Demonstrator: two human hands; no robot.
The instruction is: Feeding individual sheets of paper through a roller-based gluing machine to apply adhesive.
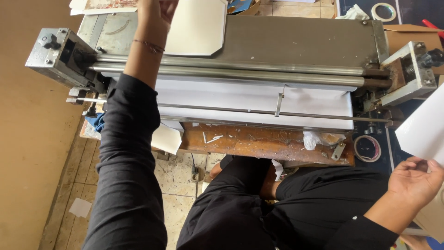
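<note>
Brown wall board fills the far left, with tiled floor [180, 176] below it where a scrap of white paper lies. Next comes the grey metal end block [54, 55] of a roller machine, whose two long steel rollers [231, 69] run across to the right-hand bracket [411, 74]. The left hand [157, 11], on a black-sleeved arm with a thin bracelet at the wrist, reaches over the rollers and is closed on the near edge of a white card sheet [196, 28] with clipped corners; that sheet lies on the grey machine bed [300, 41] beyond the rollers, so it appears to have come through already. The fingers run out of frame at the top, so the grip cannot be told in detail.

Below the rollers a broad white sheet [259, 99] rests on the feed side, under a thin guide rod. A rusty brown tabletop [263, 141] edge in front carries paper slivers and a crumpled bit of plastic. Further right lies a tape roll [367, 148]. At the far right the right hand [414, 178], palm up and fingers curled, holds another white sheet [423, 125] by its lower edge, clear of the machine, apparently not yet fed.
</note>
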